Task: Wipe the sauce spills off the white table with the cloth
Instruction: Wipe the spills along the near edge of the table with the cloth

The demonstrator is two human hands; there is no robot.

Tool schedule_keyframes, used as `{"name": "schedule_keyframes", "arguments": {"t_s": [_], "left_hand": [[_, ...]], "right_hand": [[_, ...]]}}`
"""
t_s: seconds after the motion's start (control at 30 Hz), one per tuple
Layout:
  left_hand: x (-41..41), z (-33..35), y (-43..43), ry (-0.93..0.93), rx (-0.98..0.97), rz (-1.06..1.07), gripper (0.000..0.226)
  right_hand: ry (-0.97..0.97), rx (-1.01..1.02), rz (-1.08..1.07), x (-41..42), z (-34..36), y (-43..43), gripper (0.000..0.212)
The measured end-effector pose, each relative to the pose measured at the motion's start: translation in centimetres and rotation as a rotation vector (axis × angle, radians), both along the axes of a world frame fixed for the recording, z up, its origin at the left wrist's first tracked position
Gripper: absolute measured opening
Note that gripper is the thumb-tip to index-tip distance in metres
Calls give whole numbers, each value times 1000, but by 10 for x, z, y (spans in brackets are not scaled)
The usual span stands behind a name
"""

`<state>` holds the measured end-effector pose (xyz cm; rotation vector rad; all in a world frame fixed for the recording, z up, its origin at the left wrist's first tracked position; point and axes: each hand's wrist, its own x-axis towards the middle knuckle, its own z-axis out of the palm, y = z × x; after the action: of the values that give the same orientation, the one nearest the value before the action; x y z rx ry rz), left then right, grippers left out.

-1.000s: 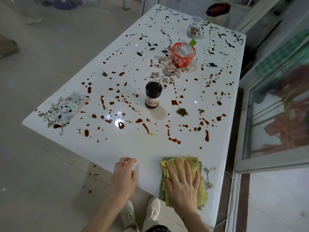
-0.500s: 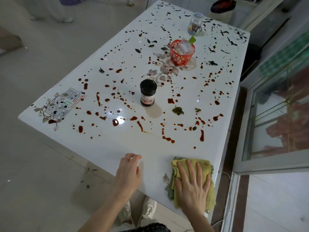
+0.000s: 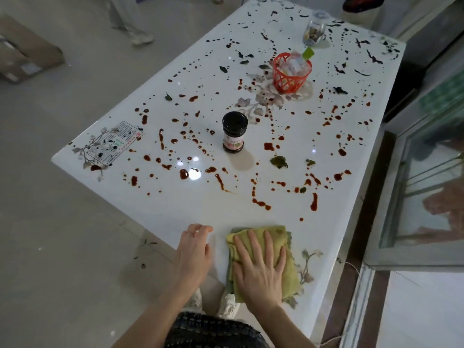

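Note:
A folded yellow-green cloth point(image 3: 283, 249) lies on the near edge of the white table point(image 3: 190, 209). My right hand point(image 3: 258, 270) presses flat on it with spread, straight fingers. My left hand point(image 3: 193, 249) rests on the table's near edge just left of the cloth, fingers loosely bent and holding nothing. Red-brown sauce spills point(image 3: 261, 203) and darker streaks cover most of the tabletop beyond the cloth, with a few green leaf bits point(image 3: 278, 162) among them.
A dark sauce jar point(image 3: 234, 133) stands mid-table. Farther back sit an orange basket point(image 3: 291, 74) and a small glass jar point(image 3: 313, 31). A printed card point(image 3: 114, 143) lies at the left corner. A glass door frame point(image 3: 424, 197) runs along the right.
My right hand has slid the cloth back to the left along the near edge, close to my left hand. The left hand has stayed on the edge.

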<state>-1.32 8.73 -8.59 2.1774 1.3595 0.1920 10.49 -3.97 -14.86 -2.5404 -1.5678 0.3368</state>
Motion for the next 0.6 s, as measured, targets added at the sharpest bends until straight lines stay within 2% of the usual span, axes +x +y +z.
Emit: {"name": "schedule_keyframes", "arguments": {"t_s": [0.1,0.2,0.3,0.43,0.6], "left_hand": [[-3,5,-1,-22,-1,20,33],[-10,9,2,-29,5,59,33],[-19,5,5,-33,7,110,31],[-31,-3,14,-34,-1,175,31],[-43,0,40,-83,-8,213,30]], "right_hand": [[-39,-2,133,15,-1,41,50],[-23,5,84,23,3,58,48],[19,38,23,5,7,44,53],[26,19,159,-35,8,42,62],[10,2,234,-42,9,108,54]]}}
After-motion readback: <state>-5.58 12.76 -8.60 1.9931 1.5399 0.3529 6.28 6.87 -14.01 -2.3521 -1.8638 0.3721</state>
